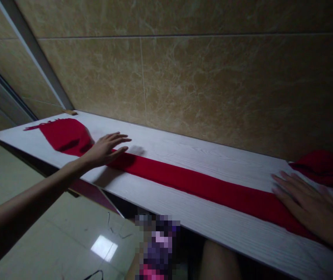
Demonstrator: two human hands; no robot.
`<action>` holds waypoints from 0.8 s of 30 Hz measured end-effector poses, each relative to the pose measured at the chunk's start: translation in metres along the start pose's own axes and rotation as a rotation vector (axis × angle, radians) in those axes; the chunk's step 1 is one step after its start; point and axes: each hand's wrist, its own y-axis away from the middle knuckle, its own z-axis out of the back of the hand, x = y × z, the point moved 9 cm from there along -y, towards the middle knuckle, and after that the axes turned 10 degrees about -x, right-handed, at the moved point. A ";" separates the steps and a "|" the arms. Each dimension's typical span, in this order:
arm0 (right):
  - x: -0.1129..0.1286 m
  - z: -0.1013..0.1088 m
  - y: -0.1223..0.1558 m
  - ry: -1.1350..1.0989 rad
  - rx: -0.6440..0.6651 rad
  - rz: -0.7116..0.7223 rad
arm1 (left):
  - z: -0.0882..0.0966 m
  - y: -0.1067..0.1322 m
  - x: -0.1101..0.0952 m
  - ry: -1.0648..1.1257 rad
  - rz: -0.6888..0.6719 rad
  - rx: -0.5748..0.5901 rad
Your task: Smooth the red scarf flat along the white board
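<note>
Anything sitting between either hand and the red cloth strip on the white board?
Nothing visible. The left hand lies flat on the red cloth strip near its far end, and the right hand presses flat on it at the near end. Between the hands the strip lies uncovered on the white board.

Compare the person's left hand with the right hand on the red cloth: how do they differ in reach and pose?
The left hand is stretched far out along the red cloth, near its bunched far end; the right hand lies close in. The left hand's fingers are slightly lifted and blurred; the right hand lies flat, palm down. Both are open and rest on the same cloth on the white board.
</note>
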 end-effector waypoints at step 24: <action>0.228 -0.027 -0.005 -0.274 0.207 0.370 | -0.089 0.022 -0.205 0.227 -0.489 0.402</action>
